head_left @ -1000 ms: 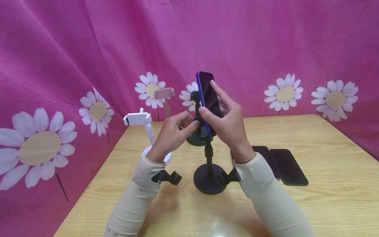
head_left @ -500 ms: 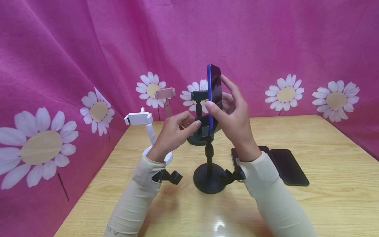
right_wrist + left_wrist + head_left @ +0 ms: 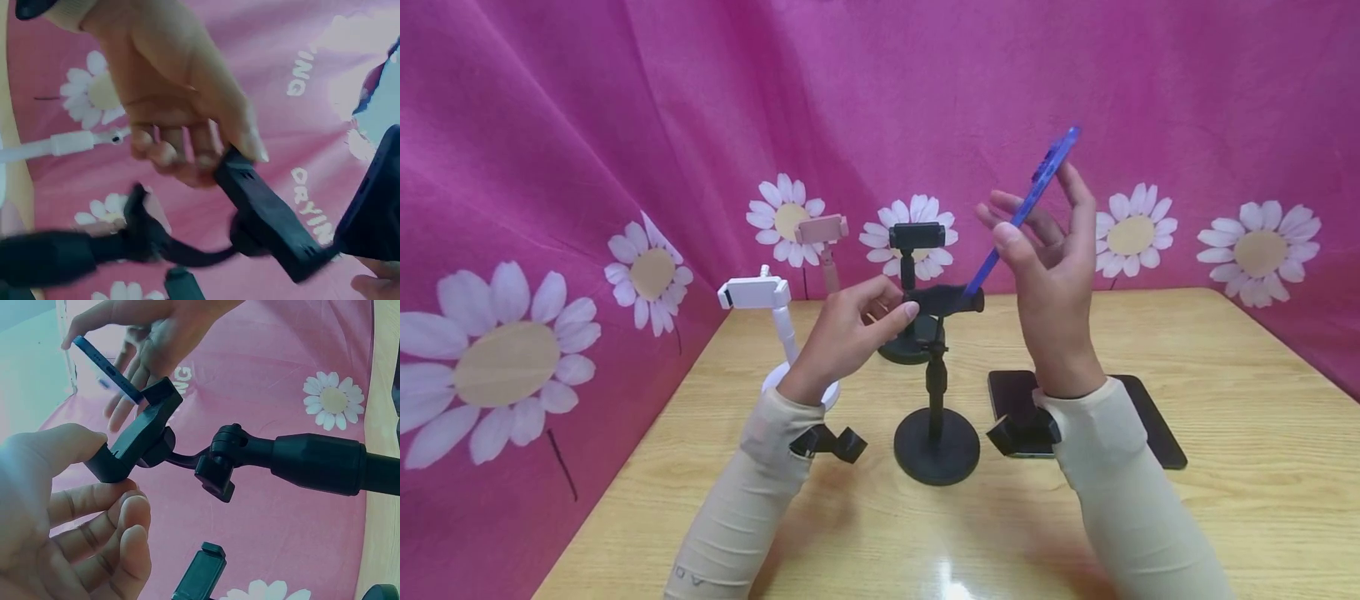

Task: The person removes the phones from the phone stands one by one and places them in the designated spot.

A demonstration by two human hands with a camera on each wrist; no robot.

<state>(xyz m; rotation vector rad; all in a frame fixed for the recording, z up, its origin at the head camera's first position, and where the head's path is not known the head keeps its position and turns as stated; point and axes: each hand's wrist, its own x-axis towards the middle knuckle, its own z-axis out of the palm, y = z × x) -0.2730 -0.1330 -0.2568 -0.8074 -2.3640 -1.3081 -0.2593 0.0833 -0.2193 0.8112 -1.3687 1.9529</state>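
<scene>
My left hand (image 3: 850, 333) pinches the left end of the black phone stand's clamp (image 3: 945, 300) between thumb and fingers; the left wrist view shows the same grip on the clamp (image 3: 140, 431). A blue phone (image 3: 1033, 198) is in my right hand (image 3: 1063, 300), held by thumb and index finger, with the other fingers spread behind it. It appears edge-on, leaning up and to the right. Its lower end meets the clamp's right end, while the upper part is tipped away from the clamp. The stand's round base (image 3: 936, 447) rests on the table.
Behind and left stand a white phone stand (image 3: 754, 293), a pink one (image 3: 822, 229) and another black one (image 3: 917, 237). Two dark phones lie right: a near phone (image 3: 1011, 400) and a far phone (image 3: 1153, 425), partly under my right wrist. A pink flowered cloth (image 3: 880, 100) hangs behind.
The right hand has moved right and up, swinging the phone from upright against the clamp to a steep rightward lean, edge toward me. My left hand has stayed at the clamp's left end.
</scene>
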